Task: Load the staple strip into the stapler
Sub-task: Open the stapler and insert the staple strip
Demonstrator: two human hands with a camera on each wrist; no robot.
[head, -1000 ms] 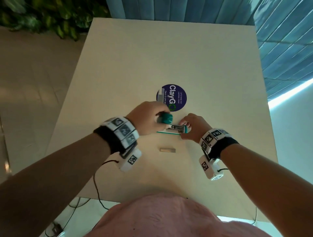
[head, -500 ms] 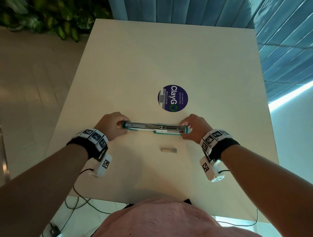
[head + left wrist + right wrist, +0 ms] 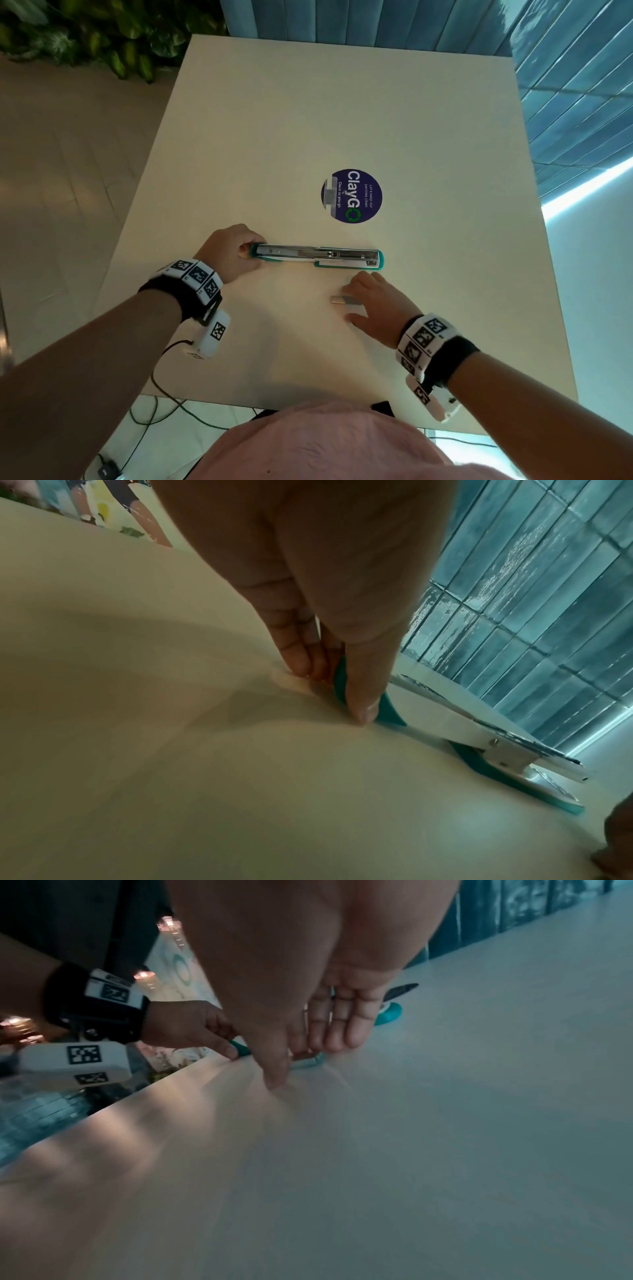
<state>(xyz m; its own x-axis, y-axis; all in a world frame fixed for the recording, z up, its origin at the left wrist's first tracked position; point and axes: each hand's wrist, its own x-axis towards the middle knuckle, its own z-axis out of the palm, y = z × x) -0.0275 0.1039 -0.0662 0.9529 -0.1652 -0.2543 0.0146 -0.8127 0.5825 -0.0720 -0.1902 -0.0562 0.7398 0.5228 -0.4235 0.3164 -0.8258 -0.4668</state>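
Staple strip (image 3: pixel 343 300) lies under the right hand's (image 3: pixel 375 305) fingers (image 3: pixel 356 283).

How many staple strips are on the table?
1. The staple strip lies on the table, just nearer the person than the opened stapler, at the right hand fingertips. Any inside the stapler cannot be told.

The right hand (image 3: pixel 373 305) has left the stapler (image 3: pixel 317 255); its fingers (image 3: pixel 354 286) now reach the staple strip (image 3: pixel 344 300).
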